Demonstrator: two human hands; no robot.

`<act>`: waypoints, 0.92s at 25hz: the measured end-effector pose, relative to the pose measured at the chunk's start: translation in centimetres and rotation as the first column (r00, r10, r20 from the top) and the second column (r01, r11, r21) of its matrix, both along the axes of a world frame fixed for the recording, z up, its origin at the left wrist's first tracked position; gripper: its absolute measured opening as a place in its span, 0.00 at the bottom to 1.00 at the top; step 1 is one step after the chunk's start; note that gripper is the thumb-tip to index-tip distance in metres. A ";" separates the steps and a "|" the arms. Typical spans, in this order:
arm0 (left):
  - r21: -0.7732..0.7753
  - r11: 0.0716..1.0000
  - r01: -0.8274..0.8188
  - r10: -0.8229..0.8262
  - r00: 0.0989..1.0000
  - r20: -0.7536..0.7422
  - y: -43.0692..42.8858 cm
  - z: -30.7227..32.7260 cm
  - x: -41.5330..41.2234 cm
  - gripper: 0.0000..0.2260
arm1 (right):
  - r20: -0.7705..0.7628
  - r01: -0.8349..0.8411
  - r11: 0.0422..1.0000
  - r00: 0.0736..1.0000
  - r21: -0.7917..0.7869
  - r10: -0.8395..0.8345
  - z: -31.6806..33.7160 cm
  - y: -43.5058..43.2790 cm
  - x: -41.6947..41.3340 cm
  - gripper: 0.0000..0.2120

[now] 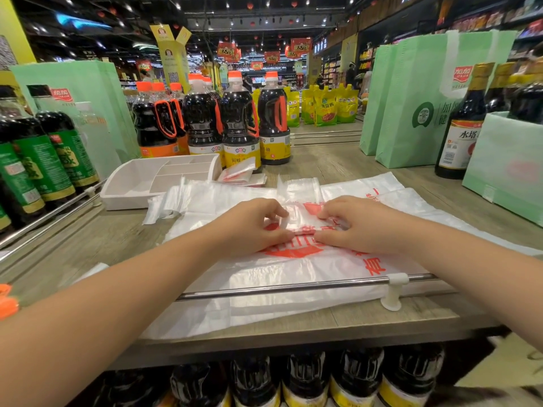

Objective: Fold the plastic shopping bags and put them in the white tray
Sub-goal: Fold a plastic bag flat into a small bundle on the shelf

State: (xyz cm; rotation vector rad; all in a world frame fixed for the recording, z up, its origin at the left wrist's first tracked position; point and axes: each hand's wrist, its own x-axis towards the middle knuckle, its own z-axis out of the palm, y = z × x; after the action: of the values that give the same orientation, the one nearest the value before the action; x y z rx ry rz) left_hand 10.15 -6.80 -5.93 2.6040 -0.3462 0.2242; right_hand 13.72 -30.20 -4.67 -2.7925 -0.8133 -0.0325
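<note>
- Fingertips (280, 213) of the left hand (252, 227) and of the right hand (358, 227) are curled and pinch a half-folded plastic bag (305, 223) between them. It lies right of the white tray (117, 198) and nearer the person, not in it.
- Its long axis seems to run side to side, hand to hand, on top of flat bags (293, 277) spread over the shelf.
- From the fingers the tray lies away and to the left, so the left hand is nearer. I judge that hand better placed to carry the finished fold across.
- Small folded bags (239, 173) lie just beside the tray's right end, outside it.
- Soy sauce bottles (202, 124) stand behind the tray.
- Well right of the tray, a dark bottle (464, 124) reads "水塔", a green bag (426, 98) carries a red "加加" logo, and yellow pouches (324, 108) read "黄豆酱". The red print on the bags is too crumpled to read.
</note>
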 end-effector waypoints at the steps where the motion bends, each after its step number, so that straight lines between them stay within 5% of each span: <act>1: -0.004 1.000 0.016 -0.016 1.000 -0.012 0.0 0.0 0.0 0.17 | -0.017 0.003 1.000 1.000 -0.010 -0.003 0.1 -0.1 -0.1 0.26; 11: -0.414 0.909 0.047 -0.132 0.975 -0.180 0.3 -0.3 0.7 0.34 | -0.017 -0.029 0.994 0.999 0.108 0.030 0.3 -0.6 -0.2 0.21; 17: -0.095 0.995 0.023 -0.044 0.973 -0.226 -0.8 0.2 1.0 0.40 | -0.057 -0.020 0.985 0.998 0.172 0.030 0.1 -0.6 0.3 0.14; 23: -0.106 0.993 0.056 -0.084 0.957 -0.279 -0.2 0.3 2.3 0.35 | -0.105 -0.019 0.974 0.994 0.226 0.044 -0.2 -0.9 0.9 0.11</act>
State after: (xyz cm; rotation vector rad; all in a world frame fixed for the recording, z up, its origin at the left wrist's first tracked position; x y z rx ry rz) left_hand 12.48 -6.98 -5.66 2.4774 -0.3159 -0.1525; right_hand 14.64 -31.09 -4.90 -2.5447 -0.7754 0.0315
